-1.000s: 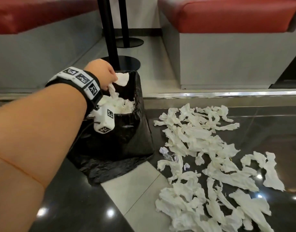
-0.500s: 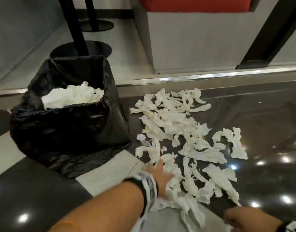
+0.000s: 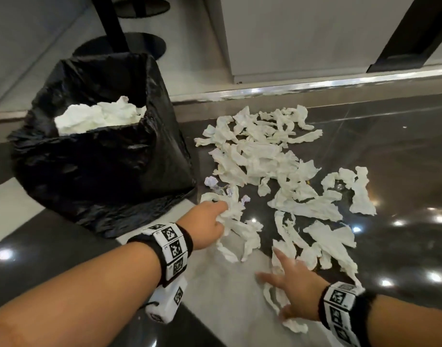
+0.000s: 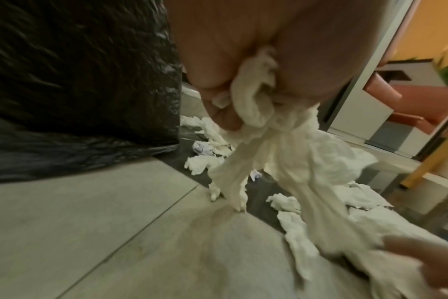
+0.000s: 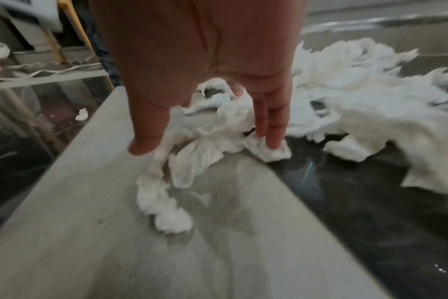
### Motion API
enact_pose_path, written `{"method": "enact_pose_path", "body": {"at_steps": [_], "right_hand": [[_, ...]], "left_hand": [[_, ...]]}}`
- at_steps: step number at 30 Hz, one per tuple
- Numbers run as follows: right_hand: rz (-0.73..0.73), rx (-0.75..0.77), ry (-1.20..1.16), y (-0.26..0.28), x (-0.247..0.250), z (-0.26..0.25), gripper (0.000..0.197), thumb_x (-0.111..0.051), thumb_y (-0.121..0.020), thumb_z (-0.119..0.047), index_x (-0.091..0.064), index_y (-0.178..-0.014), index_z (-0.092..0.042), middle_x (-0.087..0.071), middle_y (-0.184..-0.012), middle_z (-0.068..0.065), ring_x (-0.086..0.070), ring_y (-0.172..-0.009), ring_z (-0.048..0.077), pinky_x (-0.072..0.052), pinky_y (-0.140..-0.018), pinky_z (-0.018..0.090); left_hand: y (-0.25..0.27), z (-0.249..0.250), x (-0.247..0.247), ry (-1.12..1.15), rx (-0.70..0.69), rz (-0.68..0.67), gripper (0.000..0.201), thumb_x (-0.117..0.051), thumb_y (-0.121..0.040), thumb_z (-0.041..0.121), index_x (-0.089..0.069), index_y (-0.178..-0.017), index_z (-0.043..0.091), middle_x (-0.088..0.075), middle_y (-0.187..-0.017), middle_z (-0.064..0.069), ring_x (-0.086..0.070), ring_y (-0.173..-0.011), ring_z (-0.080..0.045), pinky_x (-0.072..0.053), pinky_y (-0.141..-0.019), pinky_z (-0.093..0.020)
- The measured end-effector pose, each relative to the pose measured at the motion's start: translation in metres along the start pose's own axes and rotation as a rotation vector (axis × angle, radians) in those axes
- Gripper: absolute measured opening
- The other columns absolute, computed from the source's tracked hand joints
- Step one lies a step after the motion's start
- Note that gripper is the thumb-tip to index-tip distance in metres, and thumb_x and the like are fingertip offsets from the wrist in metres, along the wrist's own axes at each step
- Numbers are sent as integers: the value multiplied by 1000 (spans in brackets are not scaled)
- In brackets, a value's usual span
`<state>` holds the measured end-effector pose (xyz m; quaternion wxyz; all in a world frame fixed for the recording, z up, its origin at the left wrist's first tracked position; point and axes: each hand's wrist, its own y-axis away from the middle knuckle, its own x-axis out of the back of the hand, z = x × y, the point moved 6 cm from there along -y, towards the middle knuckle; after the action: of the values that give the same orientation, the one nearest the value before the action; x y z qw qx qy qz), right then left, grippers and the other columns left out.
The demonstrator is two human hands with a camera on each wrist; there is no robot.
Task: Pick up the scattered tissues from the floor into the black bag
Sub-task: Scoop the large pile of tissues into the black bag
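Note:
The black bag point(image 3: 109, 169) stands open at the left, with white tissues point(image 3: 99, 116) piled inside. Several scattered tissues point(image 3: 265, 156) lie on the floor to its right. My left hand point(image 3: 214, 216) grips a bunch of tissues point(image 4: 258, 105) that trail down to the floor, just right of the bag's base point(image 4: 90, 141). My right hand point(image 3: 290, 279) is spread flat, fingers straight, over loose tissues point(image 5: 210, 141) near the front edge of the heap. Its fingertips point(image 5: 273, 141) touch a crumpled piece.
The floor is dark glossy tile point(image 3: 402, 171) with a pale tile strip point(image 3: 214, 309) under my hands. A metal floor strip point(image 3: 315, 87) runs behind the heap. A black pole on a round base point(image 3: 129, 43) and a grey bench base point(image 3: 302, 33) stand beyond.
My left hand left the bag's mouth, came down to the heap and closed on a bunch of tissues. My right hand has come forward into view and spread over the near tissues.

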<state>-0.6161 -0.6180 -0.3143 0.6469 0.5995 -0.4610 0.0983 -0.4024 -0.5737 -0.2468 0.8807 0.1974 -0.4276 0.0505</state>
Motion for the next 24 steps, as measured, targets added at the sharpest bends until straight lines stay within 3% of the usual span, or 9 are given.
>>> {"method": "enact_pose_path", "body": {"at_steps": [2,4,5,8,11,14,18,21,24], "right_hand": [[0,30,144,-8,-5,-10,59,-58,-86,-26,-32,-138,-37,-8,-155,17,-35,-125,41,-35,-103,45],[14,78,176,-16,-4,-19,37,-48,-88,-12,-49,-125,-18,-40,-136,15,-44,-116,32,-39,-93,37],[28,91,137,-19,1,-22,31,-47,-87,-12,-53,-118,-14,-48,-125,12,-48,-112,29,-39,-87,34],[207,102,-110,-20,34,-22,23,-43,-85,-12,-54,-106,-11,-52,-102,1,-53,-101,23,-37,-81,28],[418,82,-498,-4,70,-18,15,-50,-84,-8,-50,-84,-23,-49,-77,-10,-48,-75,14,-33,-67,25],[593,-37,-896,12,88,-2,19,-63,-77,-8,-48,-73,-18,-55,-64,1,-47,-56,15,-36,-54,27],[643,-141,-922,17,86,20,18,-63,-84,-12,-53,-92,-24,-63,-87,-4,-57,-67,12,-42,-57,22],[481,-255,-714,7,58,41,39,-56,-90,-16,-48,-128,-24,-54,-124,1,-56,-105,18,-42,-87,24],[308,-311,-497,0,24,49,59,-56,-89,-30,-30,-143,-28,-30,-148,7,-41,-130,24,-34,-108,33]], "left_hand": [[13,-6,1,-26,48,-11,22,-49,-84,36,-53,-92,16,-58,-107,-10,-55,-104,-25,-44,-88,-31],[24,-11,-1,-145,58,-24,23,-49,-91,37,-58,-94,16,-58,-109,-9,-54,-105,-23,-38,-86,-28],[29,-15,-2,-206,65,-32,23,-48,-93,33,-60,-98,13,-57,-109,-9,-54,-105,-25,-37,-84,-27],[37,-29,-8,-261,105,-62,19,-47,-91,19,-60,-102,9,-52,-110,-10,-56,-102,-28,-35,-77,-24],[38,-31,-13,-283,115,-91,23,-46,-91,14,-56,-111,9,-56,-116,-13,-55,-103,-29,-34,-76,-24],[35,-21,-12,-275,98,-87,23,-47,-90,11,-55,-110,8,-61,-111,-14,-57,-102,-30,-34,-73,-24],[33,-6,-13,-220,69,-63,22,-47,-90,15,-51,-111,12,-63,-103,-13,-57,-90,-28,-36,-70,-26],[29,4,-20,-222,58,-79,26,-47,-90,21,-46,-115,17,-61,-95,-10,-52,-77,-23,-39,-67,-29],[22,15,-31,-301,0,-124,30,-50,-91,33,-48,-117,19,-65,-105,-9,-60,-92,-27,-46,-75,-33]]}}
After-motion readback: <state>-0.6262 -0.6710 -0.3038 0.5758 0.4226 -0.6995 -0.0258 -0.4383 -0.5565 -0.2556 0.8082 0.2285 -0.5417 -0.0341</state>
